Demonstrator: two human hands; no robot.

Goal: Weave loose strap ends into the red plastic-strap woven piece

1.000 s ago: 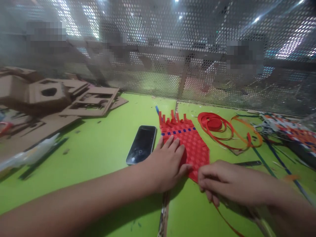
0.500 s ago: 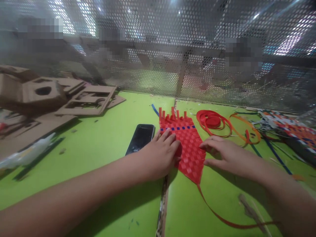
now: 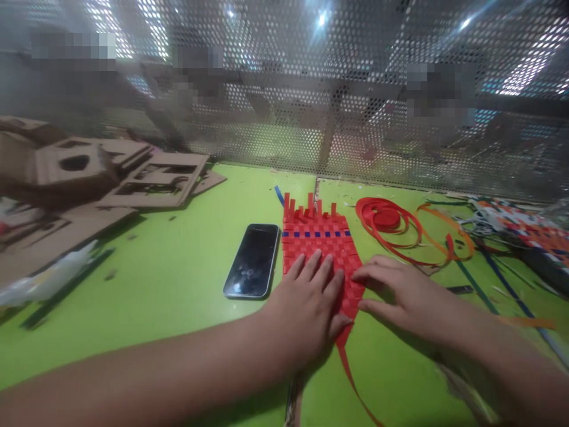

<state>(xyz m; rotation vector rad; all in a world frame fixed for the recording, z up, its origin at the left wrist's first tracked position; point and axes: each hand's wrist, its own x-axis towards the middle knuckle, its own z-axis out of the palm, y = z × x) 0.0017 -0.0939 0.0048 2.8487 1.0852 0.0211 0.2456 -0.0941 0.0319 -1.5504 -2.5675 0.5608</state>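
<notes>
A red woven strip mat [image 3: 320, 244] with one row of blue squares lies on the green table. Loose strip ends stand up along its far edge, and a long red strip [image 3: 351, 379] trails from its near corner. My left hand [image 3: 309, 302] rests flat on the weave with its fingers spread, covering the near left part. At the right edge of the mat is my right hand [image 3: 395, 290], thumb and fingers apart, fingertips touching the edge. Whether it pinches any strip I cannot make out.
A phone [image 3: 252, 261] lies left of the mat. Coiled red strip [image 3: 384, 219] sits to the right, beside orange strip [image 3: 462, 237] and another woven piece [image 3: 533, 228]. Cut cardboard [image 3: 155, 178] is piled at left. Behind the table stands a perforated metal panel [image 3: 275, 89].
My left hand has slid right and nearer across the mat, uncovering the phone. The mat's near corner has shifted left. My right hand stays at the right edge, slightly lower.
</notes>
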